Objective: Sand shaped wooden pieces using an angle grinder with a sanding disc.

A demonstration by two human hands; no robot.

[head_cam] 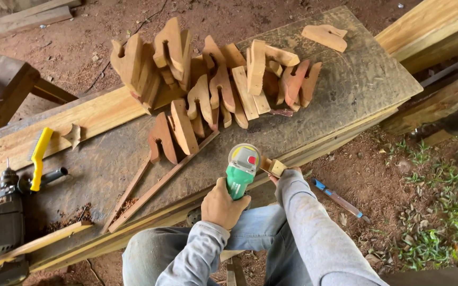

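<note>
Both hands busy | right hand mostly hidden | grinder disc unseen

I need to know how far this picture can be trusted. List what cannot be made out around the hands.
Head view only:
- Right hand: almost wholly hidden by its grey sleeve; grip on the small wooden piece unclear.
- Green angle grinder: disc hidden beneath its guard.
- Left hand: fingers wrap out of sight.
- Drill: cut by the left edge.

At the near edge of the bench, the left hand grips a green angle grinder. The right hand holds a small wood piece against it. Cut wooden shapes are piled at the far edge.
</note>
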